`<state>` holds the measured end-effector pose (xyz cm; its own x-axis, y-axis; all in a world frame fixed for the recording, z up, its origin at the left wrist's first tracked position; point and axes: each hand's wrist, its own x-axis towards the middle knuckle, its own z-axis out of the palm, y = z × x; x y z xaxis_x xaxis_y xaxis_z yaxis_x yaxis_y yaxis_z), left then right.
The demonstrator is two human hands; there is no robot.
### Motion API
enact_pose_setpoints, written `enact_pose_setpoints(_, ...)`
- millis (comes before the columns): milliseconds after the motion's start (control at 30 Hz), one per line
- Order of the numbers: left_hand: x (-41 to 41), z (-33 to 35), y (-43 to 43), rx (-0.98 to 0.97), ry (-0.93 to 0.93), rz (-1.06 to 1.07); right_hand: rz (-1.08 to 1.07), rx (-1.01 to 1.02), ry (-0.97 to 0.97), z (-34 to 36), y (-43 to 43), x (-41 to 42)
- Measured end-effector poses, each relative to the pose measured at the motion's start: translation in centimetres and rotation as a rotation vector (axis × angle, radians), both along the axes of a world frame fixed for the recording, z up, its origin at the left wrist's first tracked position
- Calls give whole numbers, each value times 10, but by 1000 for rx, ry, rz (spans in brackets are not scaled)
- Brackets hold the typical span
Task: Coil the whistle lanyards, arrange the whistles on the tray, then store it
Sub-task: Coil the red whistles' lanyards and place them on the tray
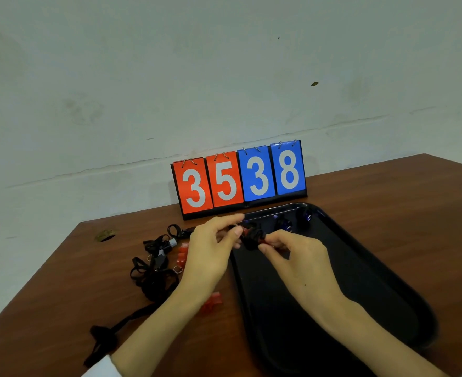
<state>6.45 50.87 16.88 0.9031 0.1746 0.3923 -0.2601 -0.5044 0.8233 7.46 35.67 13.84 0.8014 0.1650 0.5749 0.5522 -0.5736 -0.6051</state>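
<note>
A black tray [365, 273] lies on the brown table, right of centre. Both hands meet over its far left corner. My left hand [211, 248] pinches one side of a red whistle wrapped in black lanyard [251, 236], and my right hand [295, 254] grips the other side. Two blue whistles with coiled lanyards [284, 223] [304, 214] sit at the tray's far end. Left of the tray lies a heap of loose black lanyards [153, 270] with red whistles [182, 254] [211, 302] among them.
A flip scoreboard [239, 178] reading 35 and 38 stands behind the tray against the white wall. One lanyard [107, 338] trails toward the table's near left edge. A small brownish scrap [105, 235] lies at the far left corner of the table.
</note>
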Motion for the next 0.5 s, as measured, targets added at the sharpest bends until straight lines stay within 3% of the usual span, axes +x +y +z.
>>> enact_pose_setpoints(200, -1, -2, 1, -103, -50, 47, 7, -50, -96, -4, 2, -2)
enact_pose_setpoints(500, -1, -2, 2, 485, -14, 35, -15, -116, -220, -9, 3, 1)
